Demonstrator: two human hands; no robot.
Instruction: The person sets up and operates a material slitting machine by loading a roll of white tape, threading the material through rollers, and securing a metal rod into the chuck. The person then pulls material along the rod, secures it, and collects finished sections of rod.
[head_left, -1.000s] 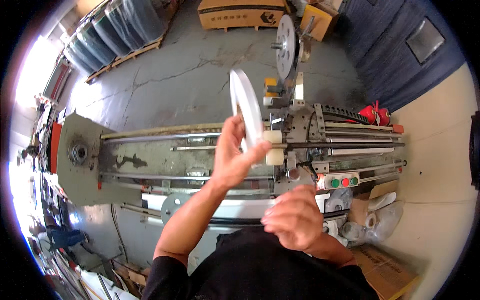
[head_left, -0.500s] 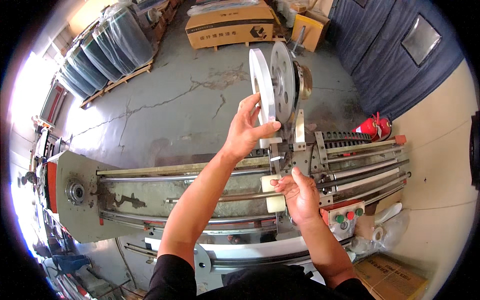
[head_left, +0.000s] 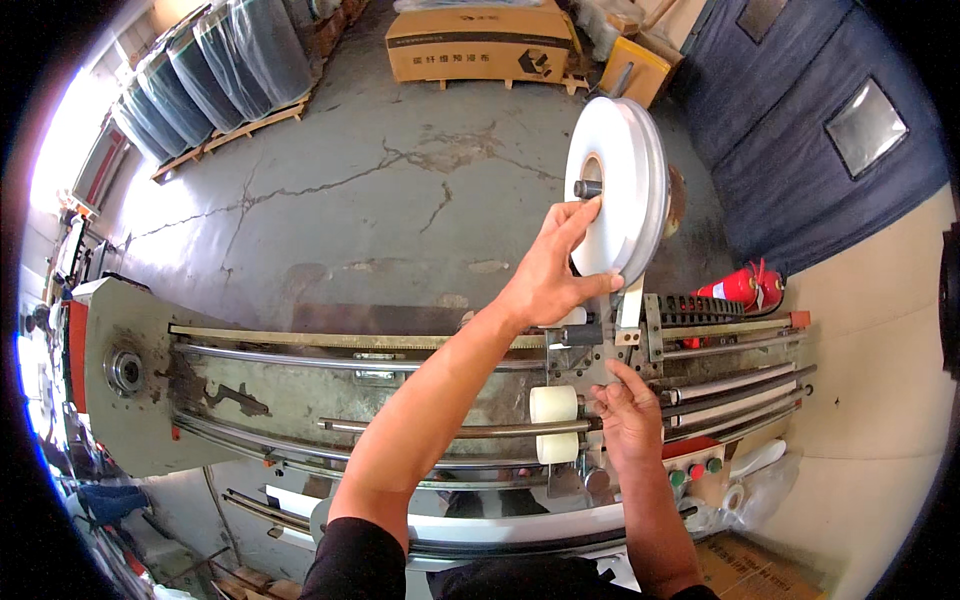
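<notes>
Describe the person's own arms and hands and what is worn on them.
The left grip and right grip are bare hands with no gloves, rings or watch visible. Both forearms are bare; the plain black left sleeve ends near the elbow, and a bit of black right sleeve shows.

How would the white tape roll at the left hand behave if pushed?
Probably stiff: the white tape roll shows a flat, round face without visible sag. Likely to turn rather than drop freely, since its core surrounds the dark shaft end. Stood unsupported on edge, it might tip; it looks narrow for its diameter.
</notes>
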